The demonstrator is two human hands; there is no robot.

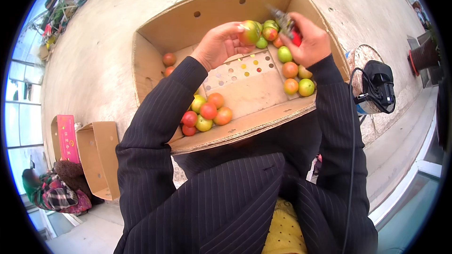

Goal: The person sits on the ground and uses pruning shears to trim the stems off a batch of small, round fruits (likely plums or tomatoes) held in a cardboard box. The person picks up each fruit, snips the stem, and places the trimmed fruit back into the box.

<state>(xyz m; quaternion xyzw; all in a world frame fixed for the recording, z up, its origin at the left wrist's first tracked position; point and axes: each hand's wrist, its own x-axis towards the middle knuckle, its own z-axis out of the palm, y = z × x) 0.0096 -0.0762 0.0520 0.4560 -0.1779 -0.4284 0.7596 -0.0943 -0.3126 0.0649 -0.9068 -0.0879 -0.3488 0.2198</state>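
My left hand (226, 42) holds a green tomato with a reddish tinge (250, 32) above the floor of a large cardboard box (215, 24). My right hand (309, 38) grips red-handled pruning shears (287, 24), blurred, their tip towards the back wall of the box. Beneath and beside that hand lie several green and orange tomatoes (290, 70) along the box's right side. A pile of red, orange and yellow-green tomatoes (208, 110) rests in the near left corner. Two reddish tomatoes (169, 59) show at the left wall, the lower one partly behind my sleeve.
On the right stands a round stool-like support (365, 54) with a black bag or device (379, 84) and a cable on it. At left are an open cardboard box (100, 158), a pink printed box (66, 137) and a seated person (53, 194). A potted plant (420, 60) stands far right.
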